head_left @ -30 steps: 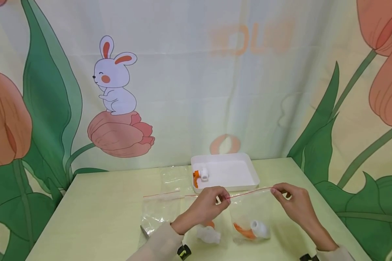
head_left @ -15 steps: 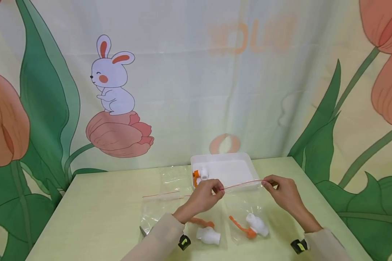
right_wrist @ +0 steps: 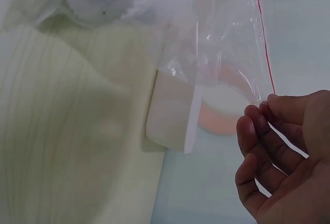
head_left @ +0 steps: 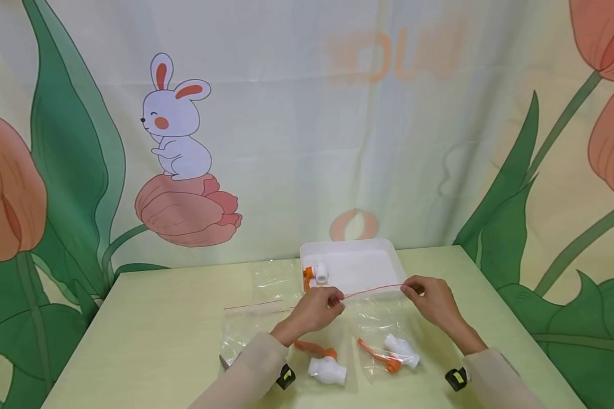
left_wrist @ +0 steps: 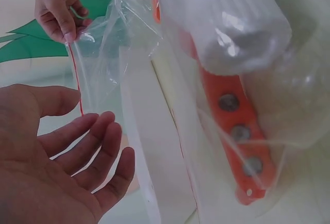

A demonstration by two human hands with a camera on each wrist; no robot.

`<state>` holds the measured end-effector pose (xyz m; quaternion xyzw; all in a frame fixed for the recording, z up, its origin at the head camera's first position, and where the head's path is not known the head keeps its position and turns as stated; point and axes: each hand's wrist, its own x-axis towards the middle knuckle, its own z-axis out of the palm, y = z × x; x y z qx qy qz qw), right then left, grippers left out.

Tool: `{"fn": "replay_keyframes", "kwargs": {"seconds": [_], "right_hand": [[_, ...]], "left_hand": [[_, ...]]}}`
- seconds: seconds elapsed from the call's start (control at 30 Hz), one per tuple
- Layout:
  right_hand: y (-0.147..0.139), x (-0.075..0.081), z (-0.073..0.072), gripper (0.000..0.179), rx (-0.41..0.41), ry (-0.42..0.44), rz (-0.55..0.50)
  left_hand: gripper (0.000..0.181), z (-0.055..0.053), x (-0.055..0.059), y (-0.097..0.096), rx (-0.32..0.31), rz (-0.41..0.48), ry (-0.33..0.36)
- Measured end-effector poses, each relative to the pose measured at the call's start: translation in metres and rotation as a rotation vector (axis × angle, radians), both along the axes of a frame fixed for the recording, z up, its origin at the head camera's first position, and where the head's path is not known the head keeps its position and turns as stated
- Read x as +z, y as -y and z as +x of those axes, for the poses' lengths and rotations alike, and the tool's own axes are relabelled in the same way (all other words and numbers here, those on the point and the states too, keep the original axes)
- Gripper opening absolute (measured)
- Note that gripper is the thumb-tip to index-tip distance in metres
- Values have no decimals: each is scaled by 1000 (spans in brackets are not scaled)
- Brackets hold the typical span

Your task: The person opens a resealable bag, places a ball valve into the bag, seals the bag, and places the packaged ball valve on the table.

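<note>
With thumb and fingers, my left hand pinches the top left corner of a clear zip bag with a red seal line. The opposite corner is pinched by my right hand, so the red line stretches between them. Low in this bag lies a white plastic ball valve with an orange lever. In the right wrist view, the fingertips meet at the end of the red line. A second bagged white valve with an orange lever lies beside my left forearm, which partly hides its bag.
A white tray at the back of the table holds an unbagged white valve with an orange lever. Left of my arm is another red-lined bag, with a dark pointed thing beside it. Behind lies one more clear bag.
Both hands have moved left and slightly away across the table, carrying the zip bag between them. Inside it, the valve has turned, its orange lever now pointing up and left.
</note>
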<state>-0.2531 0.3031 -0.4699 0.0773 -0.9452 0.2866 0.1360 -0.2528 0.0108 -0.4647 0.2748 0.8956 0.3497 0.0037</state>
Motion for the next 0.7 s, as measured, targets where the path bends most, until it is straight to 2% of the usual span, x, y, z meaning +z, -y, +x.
{"fn": "replay_keyframes", "kwargs": {"seconds": [0.17,0.3,0.5,0.7], "right_hand": [[-2,-2,-5,13,8,32,-4],[-1,-1,-6,22,7,38,-7],[3,2,-3,36,14,-25,20],[15,9,3,46,53,-76,88]], "left_hand": [[28,0,-1,6,4,-15,46],[29,1,3,12,18,1,57],[30,2,8,22,28,18,-12],[40,10,14,36,51,-46,-64]]}}
